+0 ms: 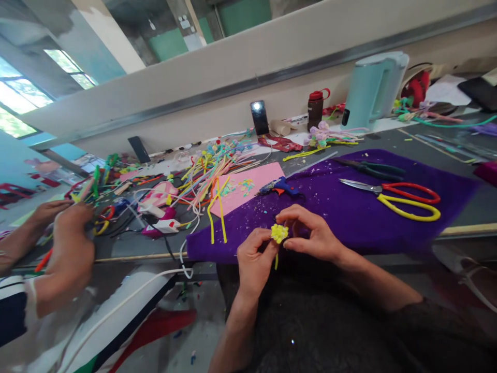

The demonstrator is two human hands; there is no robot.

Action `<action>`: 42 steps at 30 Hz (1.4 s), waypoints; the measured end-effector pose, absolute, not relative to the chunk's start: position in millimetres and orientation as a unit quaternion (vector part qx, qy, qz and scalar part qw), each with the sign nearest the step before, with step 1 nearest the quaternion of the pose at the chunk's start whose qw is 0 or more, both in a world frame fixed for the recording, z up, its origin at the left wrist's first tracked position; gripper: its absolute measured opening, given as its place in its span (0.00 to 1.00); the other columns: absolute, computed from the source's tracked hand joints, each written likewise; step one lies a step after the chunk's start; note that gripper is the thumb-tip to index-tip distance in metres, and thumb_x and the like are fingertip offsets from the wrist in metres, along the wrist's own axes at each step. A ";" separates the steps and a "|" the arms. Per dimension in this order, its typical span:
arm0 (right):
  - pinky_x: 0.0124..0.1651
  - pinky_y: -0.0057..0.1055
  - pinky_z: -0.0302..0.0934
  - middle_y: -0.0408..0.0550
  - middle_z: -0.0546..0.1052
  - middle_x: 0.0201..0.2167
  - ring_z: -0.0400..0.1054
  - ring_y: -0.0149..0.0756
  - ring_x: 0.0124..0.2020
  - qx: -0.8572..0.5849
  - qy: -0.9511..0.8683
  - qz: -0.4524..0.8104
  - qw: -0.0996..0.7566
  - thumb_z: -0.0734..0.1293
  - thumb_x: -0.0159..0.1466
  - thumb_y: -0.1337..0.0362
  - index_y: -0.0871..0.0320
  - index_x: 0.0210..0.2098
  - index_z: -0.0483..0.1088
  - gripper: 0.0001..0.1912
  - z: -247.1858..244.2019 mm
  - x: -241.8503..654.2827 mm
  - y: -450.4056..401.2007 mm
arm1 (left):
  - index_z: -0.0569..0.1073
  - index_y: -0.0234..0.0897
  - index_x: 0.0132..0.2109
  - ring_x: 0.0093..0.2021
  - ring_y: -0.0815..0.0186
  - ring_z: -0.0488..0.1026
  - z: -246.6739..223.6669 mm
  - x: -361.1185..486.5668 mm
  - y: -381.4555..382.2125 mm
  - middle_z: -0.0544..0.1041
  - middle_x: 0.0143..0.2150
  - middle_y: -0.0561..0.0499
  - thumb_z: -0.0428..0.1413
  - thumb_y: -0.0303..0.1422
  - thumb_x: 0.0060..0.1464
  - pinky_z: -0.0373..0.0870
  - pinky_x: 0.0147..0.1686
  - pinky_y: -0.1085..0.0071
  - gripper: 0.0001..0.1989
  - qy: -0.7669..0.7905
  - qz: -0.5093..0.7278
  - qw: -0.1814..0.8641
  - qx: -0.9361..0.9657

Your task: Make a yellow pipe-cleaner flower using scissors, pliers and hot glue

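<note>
Between the thumb and fingers of my left hand (255, 255) is a small yellow pipe-cleaner flower (279, 233), its yellow stem hanging below. My right hand (312, 235) curves around the flower's right side, thumb and forefinger apart and their tips close to it. Whether those tips touch the petals I cannot tell. Both hands are over the near edge of a purple cloth (326, 202). On the cloth beyond them lies a blue glue gun (281, 187). Scissors (388, 194) with red and yellow handles and dark-handled pliers (375, 169) lie to the right.
Two bent yellow pipe cleaners (218, 215) lie by a pink sheet (267, 178). Behind are heaped colourful pipe cleaners, a phone (259, 118), a brown bottle (315, 111) and a light-blue kettle (373, 90). A white cable (182, 254) hangs over the edge. At left, a co-worker's hands (72, 217) work.
</note>
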State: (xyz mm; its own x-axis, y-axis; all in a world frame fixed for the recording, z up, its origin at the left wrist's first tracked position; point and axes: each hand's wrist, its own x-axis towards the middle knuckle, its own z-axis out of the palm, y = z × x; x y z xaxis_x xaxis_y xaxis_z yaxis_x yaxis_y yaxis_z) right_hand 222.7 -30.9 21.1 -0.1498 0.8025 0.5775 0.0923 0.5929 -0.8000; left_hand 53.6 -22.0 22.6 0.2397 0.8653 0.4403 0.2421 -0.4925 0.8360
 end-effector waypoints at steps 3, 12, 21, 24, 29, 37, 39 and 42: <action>0.33 0.30 0.64 0.50 0.66 0.45 0.65 0.36 0.40 -0.336 -0.699 0.236 0.585 0.69 0.53 0.62 0.55 0.47 0.66 0.22 28.1 226.1 -33.6 | 0.74 0.37 0.30 0.29 0.68 0.70 24.4 53.5 -23.5 0.74 0.28 0.52 0.57 0.28 0.47 0.65 0.30 0.73 0.01 0.399 0.473 0.279 0.734; 0.44 0.36 0.62 0.51 0.67 0.44 0.64 0.38 0.44 -0.339 -0.744 0.097 0.568 0.67 0.56 0.68 0.56 0.37 0.70 0.08 31.1 211.8 -35.0 | 0.73 0.37 0.31 0.28 0.70 0.69 20.8 53.5 -22.1 0.73 0.28 0.53 0.57 0.27 0.46 0.63 0.28 0.75 0.01 0.401 0.454 0.232 0.761; 0.41 0.34 0.60 0.44 0.71 0.31 0.65 0.34 0.36 -0.349 -0.565 0.214 0.716 0.67 0.56 0.70 0.56 0.29 0.71 0.03 34.5 235.4 -26.5 | 0.73 0.37 0.30 0.28 0.69 0.68 18.2 52.6 -17.2 0.72 0.28 0.53 0.56 0.29 0.48 0.63 0.31 0.73 0.02 0.431 0.466 0.231 0.738; 0.33 0.29 0.60 0.43 0.71 0.30 0.66 0.32 0.32 -0.366 -0.537 0.252 0.717 0.67 0.56 0.69 0.56 0.28 0.71 0.02 27.9 247.5 -23.7 | 0.73 0.37 0.29 0.29 0.69 0.68 19.4 51.1 -15.5 0.72 0.28 0.53 0.56 0.30 0.47 0.63 0.31 0.73 0.02 0.440 0.464 0.253 0.726; 0.22 0.25 0.55 0.43 0.71 0.32 0.62 0.25 0.21 -0.451 -0.539 0.309 0.641 0.65 0.58 0.66 0.57 0.31 0.71 0.03 11.8 262.4 -28.3 | 0.74 0.36 0.29 0.27 0.70 0.65 18.8 45.1 -11.1 0.71 0.26 0.54 0.57 0.32 0.47 0.61 0.27 0.75 0.04 0.462 0.463 0.344 0.673; 0.25 0.25 0.58 0.42 0.70 0.27 0.63 0.27 0.22 -0.494 -0.570 0.282 0.593 0.68 0.55 0.66 0.58 0.26 0.69 0.03 4.6 274.4 -29.9 | 0.77 0.35 0.32 0.17 0.77 0.56 18.5 39.3 6.2 0.74 0.24 0.54 0.60 0.33 0.43 0.52 0.17 0.78 0.07 0.446 0.531 0.468 0.548; 0.25 0.25 0.59 0.42 0.71 0.27 0.64 0.27 0.22 -0.501 -0.586 0.268 0.577 0.66 0.56 0.65 0.58 0.26 0.69 0.04 5.3 275.7 -29.8 | 0.77 0.34 0.32 0.16 0.78 0.56 19.5 41.1 15.8 0.75 0.25 0.53 0.61 0.32 0.42 0.51 0.15 0.78 0.08 0.438 0.534 0.497 0.525; 0.27 0.26 0.61 0.44 0.72 0.30 0.65 0.26 0.22 -0.512 -0.625 0.224 0.545 0.62 0.60 0.66 0.58 0.29 0.70 0.06 4.8 279.7 -30.2 | 0.76 0.33 0.31 0.15 0.78 0.58 17.2 44.5 32.9 0.75 0.24 0.52 0.62 0.32 0.40 0.49 0.14 0.79 0.08 0.433 0.530 0.540 0.490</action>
